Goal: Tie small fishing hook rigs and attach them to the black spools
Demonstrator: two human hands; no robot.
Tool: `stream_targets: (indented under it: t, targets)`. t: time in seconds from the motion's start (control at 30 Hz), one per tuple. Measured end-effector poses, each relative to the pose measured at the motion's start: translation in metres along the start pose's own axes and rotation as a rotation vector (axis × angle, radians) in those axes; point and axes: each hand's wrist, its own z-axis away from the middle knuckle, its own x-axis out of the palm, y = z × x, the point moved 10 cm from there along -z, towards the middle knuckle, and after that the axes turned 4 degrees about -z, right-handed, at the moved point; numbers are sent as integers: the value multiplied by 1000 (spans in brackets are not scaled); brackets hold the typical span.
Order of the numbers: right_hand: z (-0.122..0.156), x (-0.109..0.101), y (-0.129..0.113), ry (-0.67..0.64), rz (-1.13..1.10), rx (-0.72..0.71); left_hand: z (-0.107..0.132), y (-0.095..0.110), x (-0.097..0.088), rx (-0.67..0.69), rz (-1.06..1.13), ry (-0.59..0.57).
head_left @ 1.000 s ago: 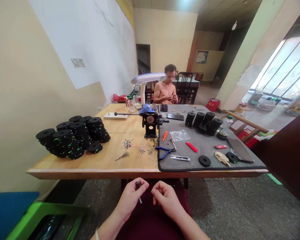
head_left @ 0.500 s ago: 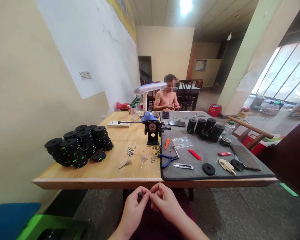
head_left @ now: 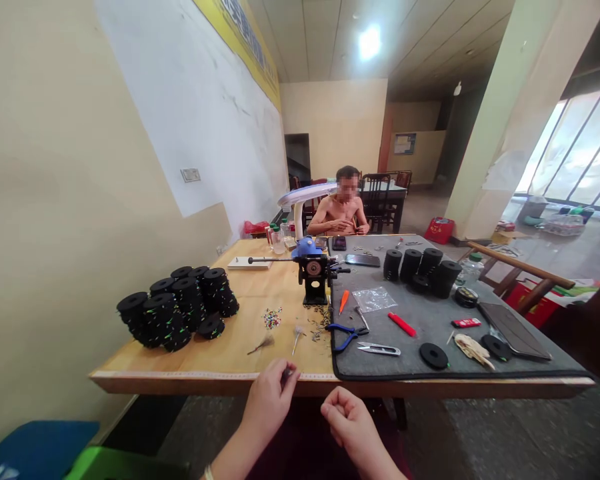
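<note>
My left hand point(head_left: 267, 397) is closed at the table's front edge, with a small dark object point(head_left: 287, 374) between thumb and fingers; its kind is not clear. Lower and to the right, my right hand point(head_left: 347, 420) is curled with thumb against fingers, just in front of the edge. Whatever it pinches, if anything, is too small to make out. A gap separates the two hands. Beyond the left hand lie a bundle of thin bristles point(head_left: 263, 344), a second pale-tipped bundle point(head_left: 297, 337) and a pile of coloured beads point(head_left: 272, 318).
Stacked black foam spools point(head_left: 163, 317) stand at the left. A hand-cranked winder point(head_left: 314, 280) and lamp point(head_left: 305, 195) stand mid-table. Blue pliers point(head_left: 347, 337), thread snips point(head_left: 379, 349) and a red tube point(head_left: 402, 325) lie on the grey mat point(head_left: 410, 363). Another person point(head_left: 343, 210) sits opposite.
My hands have come apart: the left has moved up to the table edge, the right slightly right and down. The whole view has shifted, with the table now lower and further right.
</note>
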Motion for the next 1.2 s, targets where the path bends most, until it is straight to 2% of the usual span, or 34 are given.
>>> stream_targets:
  t: [0.07, 0.2, 0.27, 0.37, 0.43, 0.5, 0.6, 0.7, 0.87, 0.97, 1.2]
  targets:
    - [0, -2, 1, 7, -54, 3, -20, -6, -3, 2, -276, -12]
    - [3, -5, 4, 22, -89, 14, -49, -13, -8, -19, -380, -3]
    - [4, -8, 7, 28, -92, 28, -54, -14, -14, -15, -399, 12]
    - [7, -12, 14, 39, -69, 74, -56, -17, -38, -15, -439, 98]
    - [8, -11, 18, 32, -61, 99, -57, -28, -50, -44, -468, 136]
    - [8, -7, 16, 9, -69, 91, -59, -42, -53, -74, -487, 125]
    - [9, -4, 6, 8, -69, 32, -64, -62, -44, -100, -493, 91]
    - [11, -5, -1, 37, -52, 23, -67, -72, -39, -111, -472, 98]
    - [15, -7, 4, 81, -26, 85, -58, -78, -61, -131, -416, 233]
    - [13, -3, 12, 54, -57, 95, -52, -79, -72, -129, -377, 304]
    - [9, -3, 23, 33, -99, 89, -58, -85, -64, -101, -208, 338]
